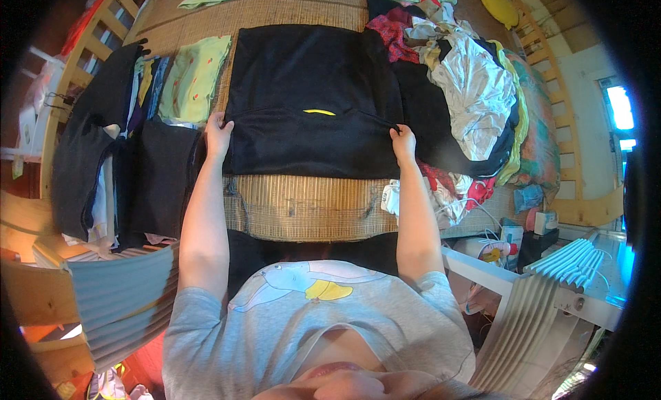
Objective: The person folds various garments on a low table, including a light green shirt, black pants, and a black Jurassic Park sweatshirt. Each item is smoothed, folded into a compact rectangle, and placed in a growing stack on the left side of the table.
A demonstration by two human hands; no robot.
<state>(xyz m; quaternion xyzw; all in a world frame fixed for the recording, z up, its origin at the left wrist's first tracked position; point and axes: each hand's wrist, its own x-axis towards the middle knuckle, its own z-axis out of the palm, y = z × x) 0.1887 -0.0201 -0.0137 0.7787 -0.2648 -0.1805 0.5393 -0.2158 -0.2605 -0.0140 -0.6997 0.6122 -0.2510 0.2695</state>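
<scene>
A black garment (315, 64) lies spread on the woven mat (304, 203) in front of me, its near part folded over into a wide band. My left hand (219, 134) pinches the left end of the band's upper edge, thumb on top. At the right end, my right hand (404, 144) grips the same edge between thumb and fingers. The edge runs nearly straight between both hands, and a small yellow strip (319, 111) shows at its middle. What kind of garment it is, I cannot tell.
Folded dark clothes (162, 172) and a folded green cloth (191, 82) lie at left. On the right is a loose heap with a white garment (472, 90). Wooden bed rails (568, 141) bound the mat. A white desk (588, 302) stands near right.
</scene>
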